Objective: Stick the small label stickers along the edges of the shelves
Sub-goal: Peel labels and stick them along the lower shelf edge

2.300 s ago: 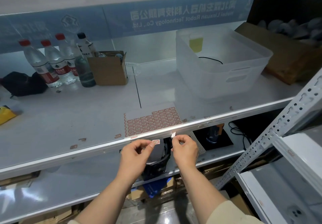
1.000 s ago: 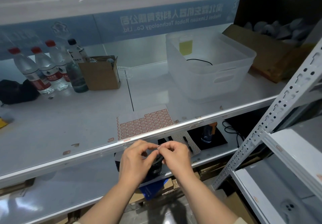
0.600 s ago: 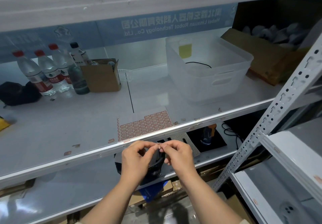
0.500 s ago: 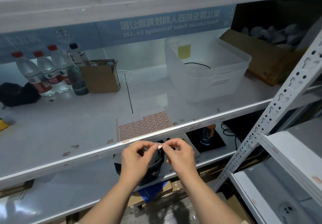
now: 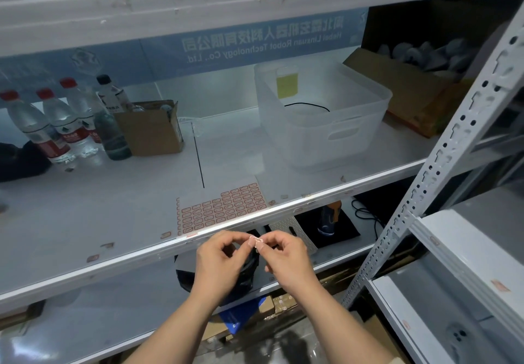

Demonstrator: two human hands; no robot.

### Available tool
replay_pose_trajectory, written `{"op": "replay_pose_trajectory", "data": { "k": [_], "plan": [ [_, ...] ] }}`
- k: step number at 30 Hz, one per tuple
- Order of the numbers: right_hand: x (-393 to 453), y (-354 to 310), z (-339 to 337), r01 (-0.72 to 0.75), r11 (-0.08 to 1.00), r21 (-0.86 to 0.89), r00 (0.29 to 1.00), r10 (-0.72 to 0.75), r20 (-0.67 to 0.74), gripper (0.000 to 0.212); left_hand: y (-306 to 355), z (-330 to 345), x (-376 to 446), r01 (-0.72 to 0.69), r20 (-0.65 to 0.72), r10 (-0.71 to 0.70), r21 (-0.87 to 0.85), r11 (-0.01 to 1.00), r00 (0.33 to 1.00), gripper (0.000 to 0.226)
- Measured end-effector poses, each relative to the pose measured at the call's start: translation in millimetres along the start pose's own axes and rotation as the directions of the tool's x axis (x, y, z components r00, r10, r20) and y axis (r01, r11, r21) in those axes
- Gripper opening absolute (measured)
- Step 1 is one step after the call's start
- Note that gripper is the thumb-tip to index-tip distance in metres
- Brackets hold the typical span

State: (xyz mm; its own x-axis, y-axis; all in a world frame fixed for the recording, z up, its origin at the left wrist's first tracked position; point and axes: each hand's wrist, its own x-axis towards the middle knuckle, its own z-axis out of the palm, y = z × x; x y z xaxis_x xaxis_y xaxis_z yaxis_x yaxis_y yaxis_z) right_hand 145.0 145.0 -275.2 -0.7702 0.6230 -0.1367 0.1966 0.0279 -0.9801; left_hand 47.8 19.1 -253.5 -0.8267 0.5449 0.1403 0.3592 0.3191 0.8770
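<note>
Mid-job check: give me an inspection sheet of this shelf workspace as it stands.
Surface: white shelf, stray stickers near its front edge.
Job's things: sticker sheet flat at the edge; one label sticker held below it.
Clutter: water bottles, small cardboard box, plastic bin.
Grippers: left hand and right hand both pinch the sticker.
Cables: black cable in the bin.
Surroundings: perforated upright, second rack at right.
</note>
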Motion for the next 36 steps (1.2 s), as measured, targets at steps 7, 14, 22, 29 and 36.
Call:
{"op": "replay_pose_trajectory", "data": {
  "k": [7, 14, 22, 29, 36],
  "plan": [
    [14.3, 7.3, -17.3, 0.035, 0.980, -0.194, 0.992, -0.058, -0.115, 0.012, 0.3, 10.1, 9.3, 0.039, -0.007, -0.039, 0.002, 0.999, 0.999, 0.012],
    [44.9, 12.7, -38.9, -0.180, 0.936, -0.301, 0.918, 0.049, -0.394, 0.027, 2.8, 21.4, 19.0, 0.098, -0.027, -0.102, -0.119, 0.988, 0.994, 0.007],
    [65.1, 17.0, -41.3, -0.229, 0.923, -0.309, 0.879, 0.059, -0.474, 0.024, -1.1, 34.2, 31.2, 0.135, -0.015, -0.138, -0.106, 0.985, 0.990, 0.004],
    [71.4, 21.5, -36.3, -0.223, 0.914, -0.339, 0.857, 0.019, -0.514, 0.020, -0.7, 36.6, 37.4, 0.140, -0.019, -0.144, -0.129, 0.982, 0.989, 0.006],
    [73.8, 15.0, -34.6, -0.236, 0.911, -0.339, 0.851, 0.026, -0.525, 0.008, -1.3, 37.6, 40.5, 0.147, -0.032, -0.152, -0.136, 0.980, 0.988, 0.006]
  ]
}}
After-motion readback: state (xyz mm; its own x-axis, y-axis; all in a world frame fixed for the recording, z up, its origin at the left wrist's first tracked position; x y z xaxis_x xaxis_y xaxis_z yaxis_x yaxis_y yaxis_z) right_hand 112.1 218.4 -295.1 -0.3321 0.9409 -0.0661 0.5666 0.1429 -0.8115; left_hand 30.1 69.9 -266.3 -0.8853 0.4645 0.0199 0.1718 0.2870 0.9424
